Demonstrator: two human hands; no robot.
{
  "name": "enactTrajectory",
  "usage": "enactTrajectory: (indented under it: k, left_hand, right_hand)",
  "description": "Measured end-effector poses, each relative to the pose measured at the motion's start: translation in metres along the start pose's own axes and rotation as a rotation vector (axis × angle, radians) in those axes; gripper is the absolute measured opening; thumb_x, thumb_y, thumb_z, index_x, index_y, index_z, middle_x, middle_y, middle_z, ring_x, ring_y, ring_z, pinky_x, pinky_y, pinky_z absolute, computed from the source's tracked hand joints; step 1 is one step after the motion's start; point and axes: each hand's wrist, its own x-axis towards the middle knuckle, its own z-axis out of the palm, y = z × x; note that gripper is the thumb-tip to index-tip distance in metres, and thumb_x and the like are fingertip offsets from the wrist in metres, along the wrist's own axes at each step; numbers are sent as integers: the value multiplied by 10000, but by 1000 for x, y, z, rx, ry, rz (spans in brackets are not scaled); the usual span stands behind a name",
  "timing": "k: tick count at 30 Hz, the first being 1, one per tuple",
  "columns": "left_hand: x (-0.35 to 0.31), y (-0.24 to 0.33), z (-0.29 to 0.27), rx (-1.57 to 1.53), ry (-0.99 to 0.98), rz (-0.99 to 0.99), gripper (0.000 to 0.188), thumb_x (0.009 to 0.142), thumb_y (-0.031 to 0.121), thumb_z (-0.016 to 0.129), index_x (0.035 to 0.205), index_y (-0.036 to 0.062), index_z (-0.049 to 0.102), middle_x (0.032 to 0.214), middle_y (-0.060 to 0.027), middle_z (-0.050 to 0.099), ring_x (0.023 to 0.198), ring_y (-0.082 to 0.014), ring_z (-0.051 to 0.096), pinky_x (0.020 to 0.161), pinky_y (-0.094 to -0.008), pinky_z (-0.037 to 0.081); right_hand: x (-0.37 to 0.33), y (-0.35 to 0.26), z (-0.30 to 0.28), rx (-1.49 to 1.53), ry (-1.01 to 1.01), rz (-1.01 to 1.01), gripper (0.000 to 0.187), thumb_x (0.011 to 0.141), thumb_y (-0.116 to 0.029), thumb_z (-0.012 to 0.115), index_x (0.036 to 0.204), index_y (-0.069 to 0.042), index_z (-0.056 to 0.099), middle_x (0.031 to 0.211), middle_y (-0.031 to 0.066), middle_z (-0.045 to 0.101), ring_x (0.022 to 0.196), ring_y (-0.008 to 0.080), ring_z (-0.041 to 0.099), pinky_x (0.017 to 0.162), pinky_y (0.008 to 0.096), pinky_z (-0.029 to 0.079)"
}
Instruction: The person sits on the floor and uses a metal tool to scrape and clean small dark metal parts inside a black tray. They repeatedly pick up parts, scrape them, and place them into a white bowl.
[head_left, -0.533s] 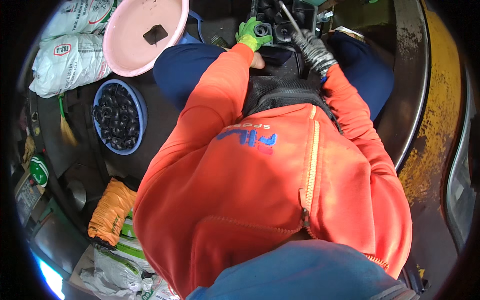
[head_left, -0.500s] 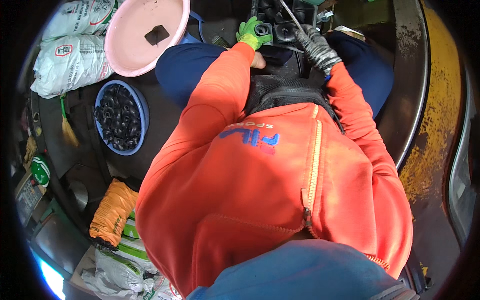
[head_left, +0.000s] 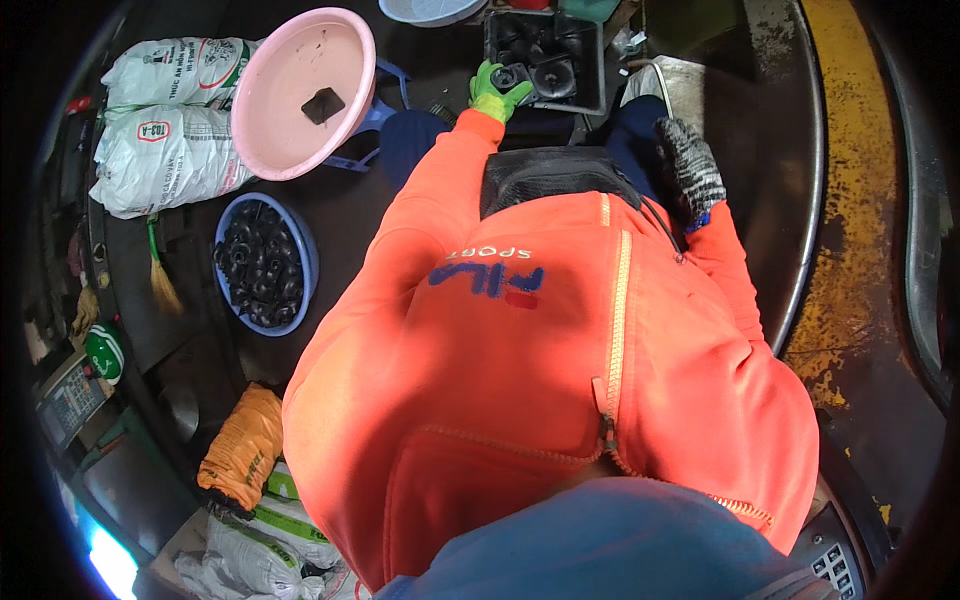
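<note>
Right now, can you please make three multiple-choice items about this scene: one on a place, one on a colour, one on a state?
1. Where is the blue basin of black parts?
A. Below the pink basin, at the person's left
B. On the yellow floor at the right
C. Inside the black tray

2. What colour is the glove on the left hand?
A. Red
B. Green
C. White

3. What is the left hand doing?
A. Hanging free
B. Gripping a broom
C. Holding a black round part at the black tray

Answers: 1 A, it lies under the pink basin on the left side. 2 B, the glove is bright green. 3 C, its fingers close around the part by the tray.
</note>
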Motion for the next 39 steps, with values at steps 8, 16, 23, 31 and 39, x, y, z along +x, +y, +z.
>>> enactTrajectory:
  k: [8, 16, 23, 31, 39]
  left_hand:
    - [10, 44, 1, 365, -366, -375, 1043, 615, 695, 604, 1363, 55, 259, 1433, -167, 189, 1324, -348, 153, 1062, -459, 158]
    - [-16, -4, -139, 46, 138, -124, 429, 808, 253, 610, 1121, -32, 537, 1084, -221, 568, 1002, -332, 548, 881, -382, 416]
    - [-218, -57, -196, 647, -1116, -820, 334, 809, 148, 499, 1112, 16, 548, 1008, -219, 589, 926, -361, 566, 829, -417, 445]
    - [-226, -63, -183, 252, -748, -1156, 340, 807, 120, 491, 1123, 7, 541, 1047, -211, 581, 950, -357, 561, 846, -406, 440]
    - [-179, -59, -198, 160, -724, -1222, 347, 804, 92, 482, 1134, -3, 534, 1086, -202, 572, 975, -352, 556, 864, -395, 435]
  right_hand:
    - [30, 26, -3, 209, -164, -19, 244, 887, -266, 510, 989, -54, 577, 901, 64, 576, 805, 165, 521, 719, 296, 431]
    - [21, 57, -15, 481, -122, 470, 236, 868, -303, 538, 928, -79, 576, 771, 26, 544, 674, 119, 478, 610, 263, 405]
    - [56, 38, 13, 593, -240, 803, 219, 862, -340, 519, 853, -123, 541, 609, -9, 466, 512, 119, 436, 461, 272, 368]
    - [161, 52, 66, 305, -673, 705, 221, 867, -327, 556, 836, -108, 551, 652, -34, 473, 569, 81, 397, 516, 248, 348]
    - [164, 101, 116, 289, -544, 562, 234, 872, -299, 569, 952, -80, 584, 749, -25, 544, 684, 102, 479, 613, 264, 400]
